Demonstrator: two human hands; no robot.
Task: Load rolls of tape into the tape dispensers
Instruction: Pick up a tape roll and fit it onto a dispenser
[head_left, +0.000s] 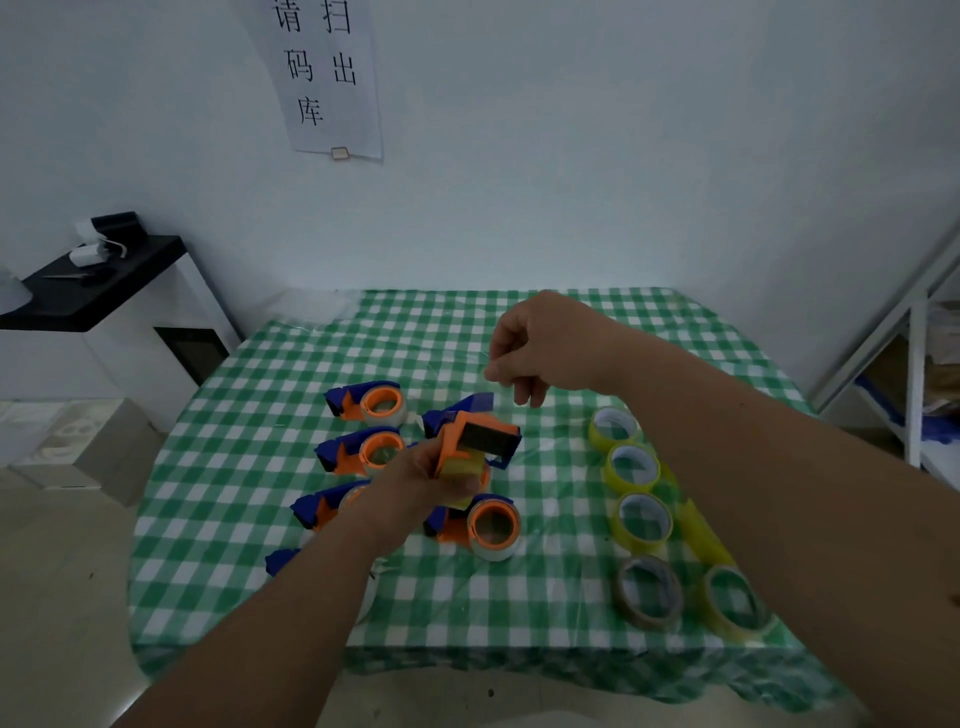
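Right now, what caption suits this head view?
Left hand grips an orange dispenser; right hand pinches its tape end above the checked table.

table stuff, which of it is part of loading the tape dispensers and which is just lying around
Part of the job:
- held dispenser in the left hand
- right hand pinching a clear tape end
- loaded dispensers
- loose tape rolls

Just lying about:
- paper sign on the wall
- black side table with small items
- white shelf frame
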